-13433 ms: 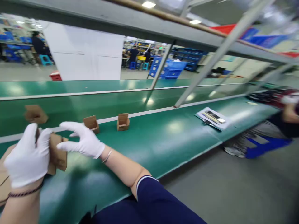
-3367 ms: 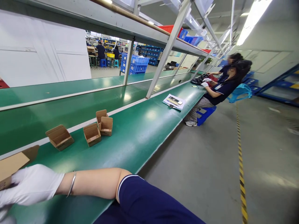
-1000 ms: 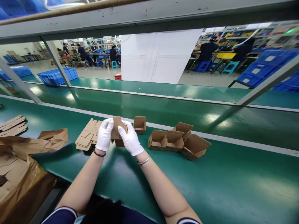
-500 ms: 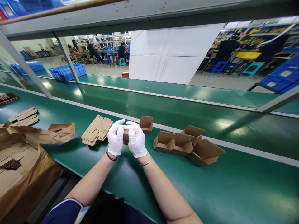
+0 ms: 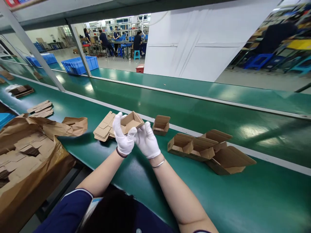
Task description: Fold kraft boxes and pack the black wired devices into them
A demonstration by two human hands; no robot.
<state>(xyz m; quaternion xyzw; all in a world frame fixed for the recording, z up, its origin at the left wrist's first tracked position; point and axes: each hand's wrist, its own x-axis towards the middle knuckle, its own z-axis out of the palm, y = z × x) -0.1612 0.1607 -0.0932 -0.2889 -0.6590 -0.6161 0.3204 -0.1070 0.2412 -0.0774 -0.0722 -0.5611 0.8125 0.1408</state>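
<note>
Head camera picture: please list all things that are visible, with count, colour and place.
Small box: one, brown, open, held above the belt by both hands.
Flat blanks: one stack, brown, left of the hands.
Folded boxes: about five, brown, on the belt, right of the hands.
Paper bag: one, brown, at the left edge.
Other blank stacks: several, brown, far left.
Crate: one, blue, behind the belt.
Workers: several, dark clothes, far background.
Left hand: white glove, on the box.
Right hand: white glove, on the box.
</note>
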